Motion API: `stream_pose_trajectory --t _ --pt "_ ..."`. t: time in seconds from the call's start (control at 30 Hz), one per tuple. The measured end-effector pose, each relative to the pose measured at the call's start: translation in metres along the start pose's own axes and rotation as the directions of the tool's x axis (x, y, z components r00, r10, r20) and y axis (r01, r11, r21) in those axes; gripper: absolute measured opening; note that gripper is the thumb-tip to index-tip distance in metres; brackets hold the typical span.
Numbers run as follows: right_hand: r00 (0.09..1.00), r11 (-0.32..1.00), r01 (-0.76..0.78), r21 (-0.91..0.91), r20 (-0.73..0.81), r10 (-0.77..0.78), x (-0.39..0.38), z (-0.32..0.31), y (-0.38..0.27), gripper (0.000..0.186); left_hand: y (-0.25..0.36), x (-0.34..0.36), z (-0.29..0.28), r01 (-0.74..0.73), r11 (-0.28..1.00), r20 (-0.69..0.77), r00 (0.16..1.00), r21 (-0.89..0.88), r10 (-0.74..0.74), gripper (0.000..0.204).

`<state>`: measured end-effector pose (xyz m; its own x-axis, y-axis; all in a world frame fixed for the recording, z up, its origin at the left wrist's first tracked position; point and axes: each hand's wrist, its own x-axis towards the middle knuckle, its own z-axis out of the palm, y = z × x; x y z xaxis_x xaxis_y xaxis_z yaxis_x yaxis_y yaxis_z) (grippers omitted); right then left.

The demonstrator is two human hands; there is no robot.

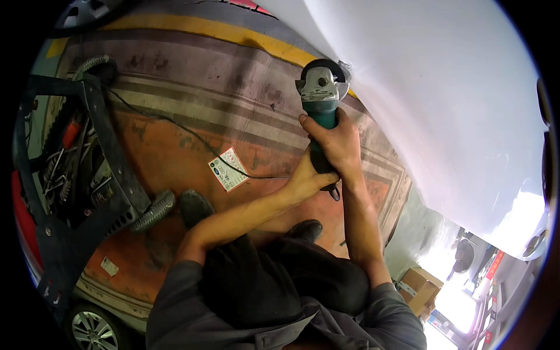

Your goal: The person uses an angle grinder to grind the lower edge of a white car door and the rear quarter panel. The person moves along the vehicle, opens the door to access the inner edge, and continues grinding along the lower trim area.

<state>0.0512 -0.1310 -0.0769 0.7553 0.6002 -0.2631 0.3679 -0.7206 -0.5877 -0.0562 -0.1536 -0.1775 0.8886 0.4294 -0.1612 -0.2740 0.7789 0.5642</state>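
Note:
Both my hands hold a green angle grinder [322, 106] with a metal gear head and a dark disc at its far end. My right hand [341, 143] wraps round the body just behind the head. Lower down, my left hand [308, 178] grips the dark rear end, where the cord leaves. The disc is against or very close to the lower edge of a white car body panel [431, 105]; I cannot tell whether they touch. A small bright, scuffed patch shows on the panel beside the disc. Parts of the grinder's grip are hidden under my fingers.
A thin black cord [192, 131] runs left across the patterned carpet [169, 151], over a printed card [228, 169]. At left stands a dark tool cart [96, 146] filled with tools. A cardboard box [419, 291] is at lower right, a car wheel [93, 329] at lower left.

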Motion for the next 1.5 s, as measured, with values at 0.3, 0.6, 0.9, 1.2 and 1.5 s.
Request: stream_pose_trajectory --t 0.3,0.6,0.9,1.2,1.5 --pt "1.000 1.000 -0.003 -0.030 -0.013 0.003 -0.003 -0.007 -0.009 0.064 0.017 -0.001 0.005 0.057 0.998 0.021 0.998 0.028 -0.058 0.077" --pt "0.999 0.993 -0.026 -0.113 -0.041 0.021 -0.007 -0.002 0.023 0.060 -0.014 -0.008 0.001 0.085 0.996 0.036 0.996 0.024 -0.086 0.069" --pt "0.994 0.992 -0.110 -0.066 0.013 0.111 -0.006 -0.003 0.019 0.068 -0.007 -0.006 0.005 0.039 0.999 0.059 0.998 -0.026 -0.038 0.074" --pt "0.992 0.987 -0.125 -0.105 -0.008 0.125 -0.002 -0.002 0.017 0.069 -0.018 -0.001 0.003 0.060 0.995 0.071 0.996 -0.082 -0.054 0.082" --pt "0.991 0.983 -0.132 -0.125 0.016 0.135 -0.003 0.002 0.009 0.067 -0.009 -0.006 0.007 0.054 0.978 0.064 0.997 -0.203 -0.041 0.090"
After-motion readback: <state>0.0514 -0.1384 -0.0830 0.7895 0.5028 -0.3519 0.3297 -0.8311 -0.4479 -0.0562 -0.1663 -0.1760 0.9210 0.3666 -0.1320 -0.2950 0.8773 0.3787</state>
